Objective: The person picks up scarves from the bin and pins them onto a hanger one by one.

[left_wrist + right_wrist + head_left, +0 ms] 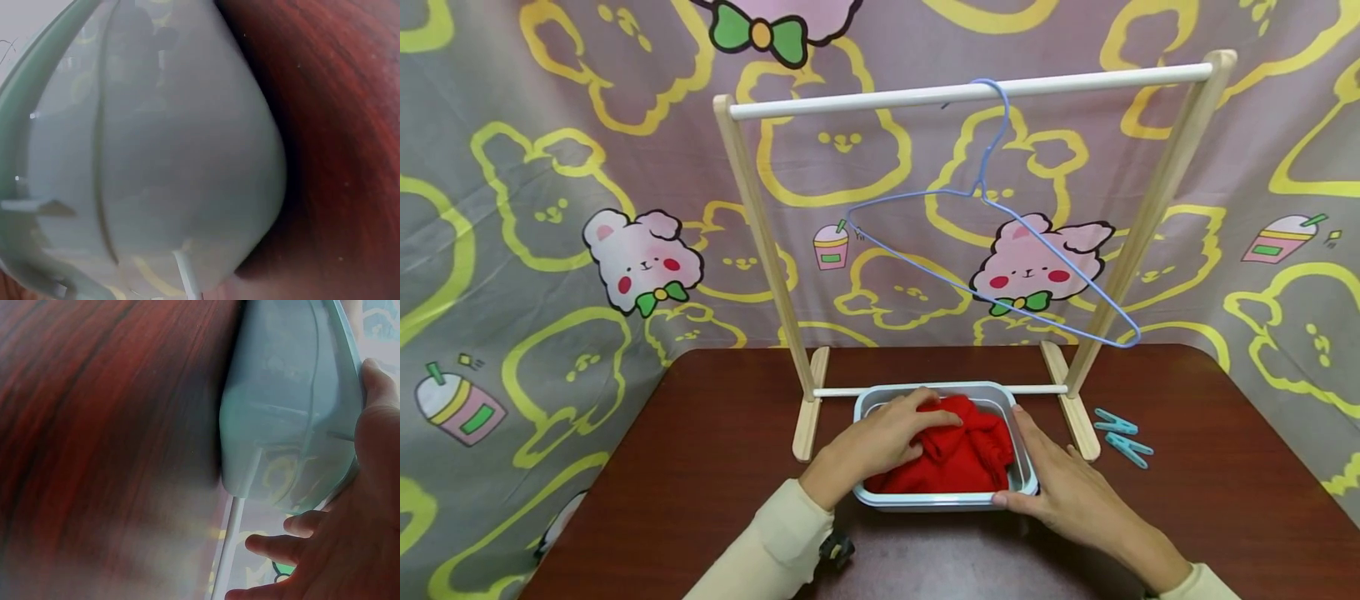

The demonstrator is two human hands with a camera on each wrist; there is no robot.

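In the head view a pale blue plastic basin stands on the table with a crumpled red cloth inside. My left hand reaches over the left rim, its fingers spread and loosely bent on top of the cloth. At the basin's right end is my right hand, thumb on the near rim and index finger along the right side. The right wrist view has the other fingers straight and spread, apart from the basin wall. Only the basin's outside and the table appear in the left wrist view.
Behind the basin stands a wooden rack with a white top bar, and a blue wire hanger hangs from it. Two light blue clothespins lie right of the rack's foot. A patterned curtain surrounds the brown table.
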